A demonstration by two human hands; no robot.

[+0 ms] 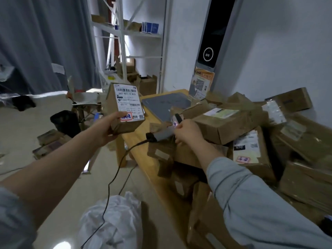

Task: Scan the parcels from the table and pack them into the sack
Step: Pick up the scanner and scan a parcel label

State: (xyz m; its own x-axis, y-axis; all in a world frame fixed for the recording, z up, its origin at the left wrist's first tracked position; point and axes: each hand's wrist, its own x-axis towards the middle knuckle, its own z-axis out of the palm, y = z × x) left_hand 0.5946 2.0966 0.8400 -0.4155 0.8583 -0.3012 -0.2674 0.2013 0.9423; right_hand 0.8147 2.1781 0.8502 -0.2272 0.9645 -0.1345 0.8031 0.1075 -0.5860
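My left hand [107, 128] grips a small brown cardboard parcel [124, 106] from below, thumb on its white barcode label, held up in the air left of the table. My right hand [186, 132] holds a grey corded barcode scanner [162, 134] just to the right of the parcel, over the table's near edge. Its black cable hangs down to the floor. A white sack [115, 221] sits crumpled on the floor below my arms. Several taped brown parcels [231, 126] are heaped on the wooden table [142, 148].
A grey flat pad [167, 105] lies at the table's far end, near a leaflet stand [201, 83]. White metal shelving [125, 33] stands behind. A black bin [65, 122] and loose boxes [48, 142] sit on the floor at left, beside a grey curtain.
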